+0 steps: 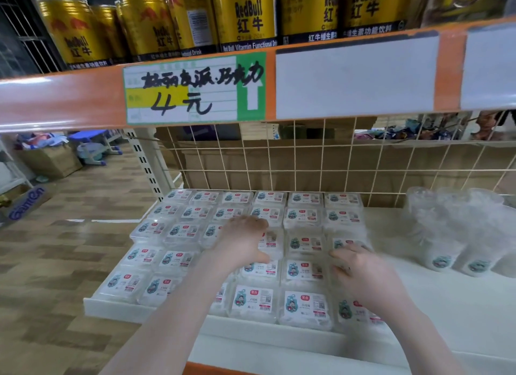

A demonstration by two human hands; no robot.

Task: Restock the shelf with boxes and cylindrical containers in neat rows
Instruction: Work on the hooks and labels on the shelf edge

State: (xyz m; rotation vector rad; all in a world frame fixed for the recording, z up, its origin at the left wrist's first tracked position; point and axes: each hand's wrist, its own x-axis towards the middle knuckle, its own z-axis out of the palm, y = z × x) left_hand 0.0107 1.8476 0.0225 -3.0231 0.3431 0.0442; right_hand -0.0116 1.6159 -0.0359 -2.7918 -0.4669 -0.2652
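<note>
Step in hand looked like squaring up rows: clear plastic boxes (304, 271) covered the left of the white shelf (460, 305), the left hand (245, 243) lying flat and released on them, the right hand (360, 271) with fingers curled at a box's edge, grip uncertain. Next, likely the bagged clear cylindrical containers (458, 232) standing right; contents unreadable.

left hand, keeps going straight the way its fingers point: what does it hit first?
Probably more clear boxes: the left hand lies over the rows, fingers pointing toward the back. Past those, the wire grid. Height above the boxes is unclear.
</note>
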